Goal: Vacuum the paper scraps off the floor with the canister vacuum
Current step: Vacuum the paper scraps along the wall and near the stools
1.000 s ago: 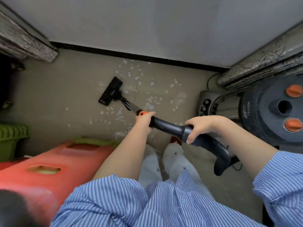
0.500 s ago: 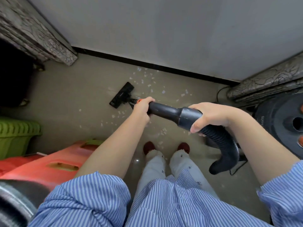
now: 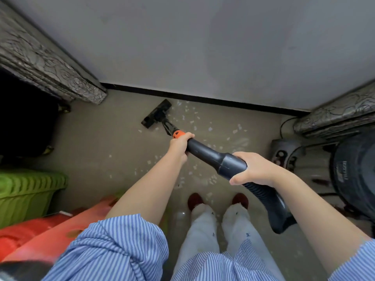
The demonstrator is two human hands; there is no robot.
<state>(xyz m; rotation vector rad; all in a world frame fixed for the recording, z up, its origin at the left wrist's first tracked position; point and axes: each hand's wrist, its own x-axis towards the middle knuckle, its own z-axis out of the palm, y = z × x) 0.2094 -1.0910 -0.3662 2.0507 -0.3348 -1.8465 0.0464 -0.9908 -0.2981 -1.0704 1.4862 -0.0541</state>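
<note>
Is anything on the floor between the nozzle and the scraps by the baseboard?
Nothing visible. The floor nozzle sits on bare floor, with the paper scraps lying loose just to its right, along the baseboard.

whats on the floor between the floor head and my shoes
In the head view, scattered paper scraps lie on the floor between the floor head and the shoes; the wand crosses above them.

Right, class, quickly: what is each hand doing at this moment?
Left hand: grips the vacuum wand just below its orange collar.
Right hand: grips the wand's handle where the hose joins.
</note>
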